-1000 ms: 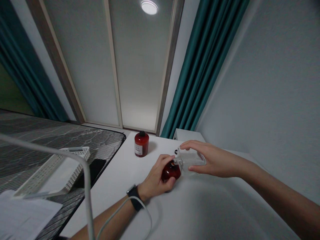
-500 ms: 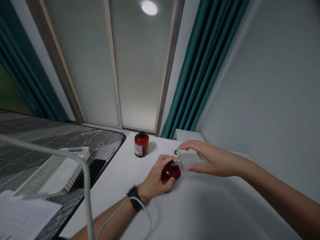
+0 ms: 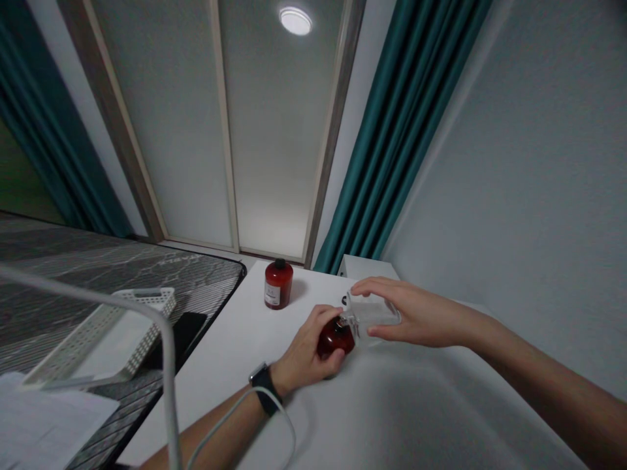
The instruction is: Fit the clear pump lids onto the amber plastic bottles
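Note:
My left hand (image 3: 313,352), with a dark watch on its wrist, is closed around a reddish-brown bottle (image 3: 336,338) on the white table. In my right hand (image 3: 396,310) a clear glass bottle (image 3: 369,318) is gripped between thumb and fingers, tipped on its side. Its neck points left and meets the top of the red bottle; whether liquid flows there I cannot make out. Farther back on the table stands a second red bottle (image 3: 279,285), with a black cap and a white label.
A white perforated basket (image 3: 147,326), a black flat object (image 3: 189,326) and papers (image 3: 53,418) lie on the dark patterned surface at left. A white cable (image 3: 169,365) crosses the lower left foreground. A white box (image 3: 369,266) stands behind the table near the wall.
Both hands keep their hold on the bottles, and the clear bottle stays tipped at the red one. The view has shifted very slightly.

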Tool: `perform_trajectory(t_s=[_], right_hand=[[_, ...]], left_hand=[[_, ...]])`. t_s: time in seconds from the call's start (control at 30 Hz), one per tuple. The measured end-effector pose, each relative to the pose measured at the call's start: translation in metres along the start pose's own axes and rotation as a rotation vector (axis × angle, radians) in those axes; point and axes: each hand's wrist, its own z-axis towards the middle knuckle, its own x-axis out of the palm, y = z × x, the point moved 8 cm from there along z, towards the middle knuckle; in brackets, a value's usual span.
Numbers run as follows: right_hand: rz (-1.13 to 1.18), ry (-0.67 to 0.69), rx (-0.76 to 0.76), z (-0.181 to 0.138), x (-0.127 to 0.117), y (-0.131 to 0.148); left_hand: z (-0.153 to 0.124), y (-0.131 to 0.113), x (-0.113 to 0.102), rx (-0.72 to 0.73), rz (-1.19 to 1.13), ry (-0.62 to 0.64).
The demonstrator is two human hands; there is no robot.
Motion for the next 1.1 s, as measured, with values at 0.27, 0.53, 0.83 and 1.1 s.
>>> perform_trajectory(t_s=[0.27,0.53,0.83,1.1], right_hand=[[-0.003,0.061,0.028,0.0021,0.0011,0.0018],[-0.004,0.063,0.025,0.0019,0.0015,0.0016],[-0.006,0.068,0.024,0.0021,0.0004,0.0021],[-0.015,0.073,0.023,0.0029,-0.0001,0.0042]], left_hand=[[0.0002,-0.0015,-0.0005,0.008,-0.011,-0.01],[-0.0002,-0.001,-0.0004,0.006,-0.014,-0.008],[-0.0001,-0.0006,-0.0006,0.012,-0.011,-0.008],[-0.0008,-0.0007,-0.0005,0.009,-0.022,-0.004]])
